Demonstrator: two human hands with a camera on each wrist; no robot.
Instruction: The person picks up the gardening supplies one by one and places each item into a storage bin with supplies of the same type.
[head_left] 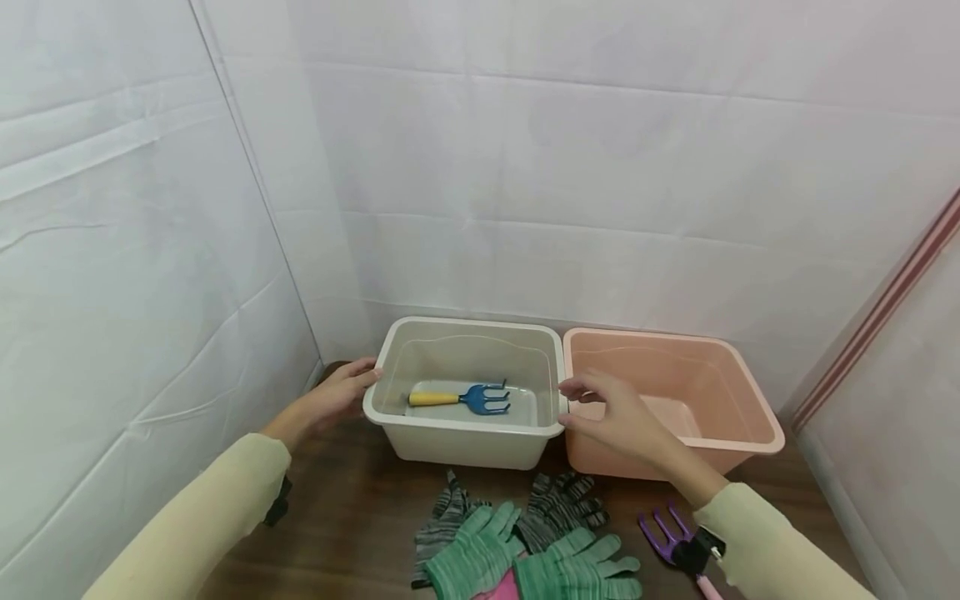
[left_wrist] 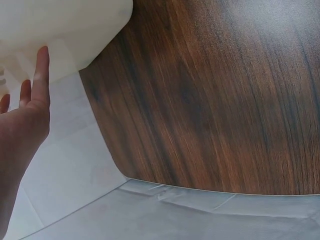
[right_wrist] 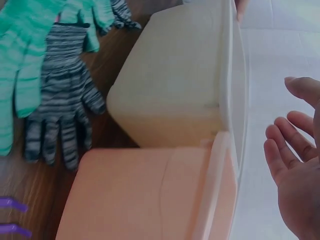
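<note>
My left hand [head_left: 341,393] is at the left end of a white plastic basin [head_left: 465,446], its fingertips at the rim. In the left wrist view its fingers [left_wrist: 42,75] extend fairly straight beside the basin wall. Inside lies a hand fork [head_left: 474,399] with blue tines and a yellow handle. Over the basin's right rim, where a pink basin [head_left: 731,392] adjoins it, hovers my right hand [head_left: 618,417]. The right wrist view shows that hand's fingers [right_wrist: 285,142] loosely bent, holding nothing and apart from the rims.
Green gloves [head_left: 472,554] and dark grey striped gloves [head_left: 558,504] lie in front of the basins, with something pink under them. A purple hand fork [head_left: 663,537] lies near my right forearm. White sheeting [head_left: 487,167] stands behind the brown wooden table [head_left: 337,500].
</note>
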